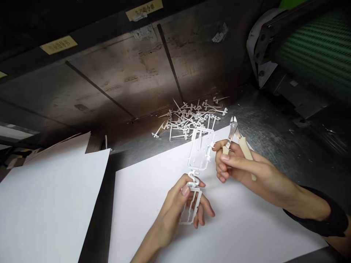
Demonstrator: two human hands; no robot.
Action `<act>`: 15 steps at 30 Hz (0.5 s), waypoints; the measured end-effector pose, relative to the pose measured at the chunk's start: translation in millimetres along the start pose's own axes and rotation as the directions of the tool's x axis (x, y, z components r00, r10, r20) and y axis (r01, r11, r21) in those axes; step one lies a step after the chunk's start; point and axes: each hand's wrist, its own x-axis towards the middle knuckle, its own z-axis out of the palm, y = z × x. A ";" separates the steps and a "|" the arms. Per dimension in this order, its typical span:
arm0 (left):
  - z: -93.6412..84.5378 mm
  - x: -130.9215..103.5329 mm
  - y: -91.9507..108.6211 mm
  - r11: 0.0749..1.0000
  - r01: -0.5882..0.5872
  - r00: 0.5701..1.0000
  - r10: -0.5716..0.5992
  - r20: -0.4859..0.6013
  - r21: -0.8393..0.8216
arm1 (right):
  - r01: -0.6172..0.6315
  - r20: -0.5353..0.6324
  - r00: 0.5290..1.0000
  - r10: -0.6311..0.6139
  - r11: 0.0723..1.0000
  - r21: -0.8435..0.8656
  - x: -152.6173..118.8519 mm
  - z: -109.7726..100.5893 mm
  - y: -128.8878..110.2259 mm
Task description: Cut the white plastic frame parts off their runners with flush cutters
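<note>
Between thumb and fingers, my left hand (182, 202) pinches a white plastic sprue frame (189, 160) near its middle. The frame has a larger open rectangle above, a curled S-shaped piece in the middle and a smaller rectangle below. My right hand (241, 164) grips side cutters (233, 132) with cream handles. Their jaws point up and away from me, slightly parted, to the right of the frame's upper end and apart from it. Beyond both hands lies a heap of white plastic pieces (192, 117) with long thin stems.
White paper (142, 204) lies under my hands on a dark metal surface (276, 128). More white sheets (52, 193) are at the left. A stained metal panel (131, 76) rises behind the heap. A green ribbed belt (315, 51) on a machine stands at the upper right.
</note>
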 end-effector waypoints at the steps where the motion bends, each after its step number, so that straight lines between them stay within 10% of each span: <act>1: 0.8 -0.1 2.0 1.000 0.017 1.000 -0.017 0.019 0.019 | 0.014 -0.007 1.000 -0.014 1.000 0.010 0.8 0.6 0.9; 10: 10.6 -0.9 15.5 0.989 0.115 0.989 -0.123 0.084 0.095 | 0.105 -0.116 0.987 -0.116 0.990 -0.094 2.2 1.5 -0.2; 15: 12.7 1.5 12.8 0.894 0.016 0.973 0.090 -0.213 0.448 | 0.148 -0.251 0.949 -0.189 0.974 -0.173 5.1 -2.6 0.8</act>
